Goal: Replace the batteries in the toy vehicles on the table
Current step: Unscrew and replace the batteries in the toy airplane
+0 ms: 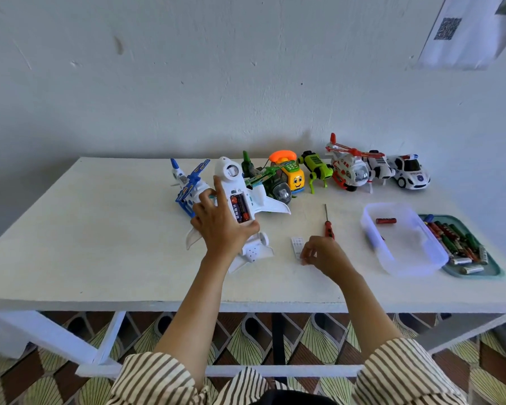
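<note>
A white toy plane (234,182) lies belly-up on the table, its battery bay open with dark red batteries (240,208) inside. My left hand (219,226) grips the plane's body around the bay. My right hand (323,254) hovers low over the table with fingers curled, touching the small white battery cover (297,245). Whether it pinches the cover is unclear. A red-handled screwdriver (328,223) lies just beyond that hand.
A clear plastic tub (403,258) holds one red battery (386,221); a green tray (492,271) of several batteries sits beside it at right. Along the back stand a blue helicopter (187,182), green helicopter (272,185), yellow phone car (292,173), green dog (316,168), red-white helicopter (348,171), police car (411,173).
</note>
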A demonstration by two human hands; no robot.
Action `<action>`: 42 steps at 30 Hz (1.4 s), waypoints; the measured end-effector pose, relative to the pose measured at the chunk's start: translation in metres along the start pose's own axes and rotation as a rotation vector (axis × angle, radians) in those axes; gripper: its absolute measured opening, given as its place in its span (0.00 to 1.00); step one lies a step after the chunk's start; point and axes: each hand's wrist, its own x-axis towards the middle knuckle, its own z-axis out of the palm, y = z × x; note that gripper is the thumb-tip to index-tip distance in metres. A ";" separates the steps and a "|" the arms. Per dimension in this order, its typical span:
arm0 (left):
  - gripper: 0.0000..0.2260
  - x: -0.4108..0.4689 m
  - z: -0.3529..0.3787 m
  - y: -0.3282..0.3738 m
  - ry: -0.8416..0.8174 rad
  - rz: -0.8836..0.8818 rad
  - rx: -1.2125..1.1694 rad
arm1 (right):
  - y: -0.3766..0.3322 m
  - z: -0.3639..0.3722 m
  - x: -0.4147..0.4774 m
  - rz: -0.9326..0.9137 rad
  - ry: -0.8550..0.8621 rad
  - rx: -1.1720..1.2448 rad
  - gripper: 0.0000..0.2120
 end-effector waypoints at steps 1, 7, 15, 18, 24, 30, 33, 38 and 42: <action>0.51 -0.001 -0.001 -0.001 0.002 0.002 -0.002 | 0.001 0.001 -0.001 0.003 -0.010 0.003 0.05; 0.52 -0.003 -0.005 -0.004 -0.037 0.060 -0.017 | -0.033 -0.020 0.011 -0.095 0.254 -0.015 0.07; 0.50 -0.008 -0.009 -0.006 -0.025 0.066 0.037 | -0.135 -0.017 0.042 -0.562 0.493 0.061 0.07; 0.46 -0.011 -0.010 -0.005 -0.003 0.055 0.026 | -0.146 -0.007 0.046 -0.600 0.596 0.060 0.12; 0.39 -0.014 -0.008 -0.007 0.040 0.056 0.048 | -0.155 -0.003 0.041 -0.650 0.747 0.050 0.13; 0.38 -0.012 -0.008 -0.005 0.041 0.044 0.055 | -0.150 0.000 0.046 -0.598 0.672 0.138 0.14; 0.37 -0.010 -0.006 -0.005 0.042 0.042 0.059 | -0.152 0.003 0.049 -0.558 0.663 0.160 0.14; 0.38 -0.010 -0.005 -0.006 0.058 0.045 0.025 | -0.153 0.006 0.053 -0.530 0.643 0.166 0.13; 0.37 -0.010 -0.003 -0.008 0.095 0.042 0.018 | -0.155 0.005 0.050 -0.503 0.617 0.186 0.10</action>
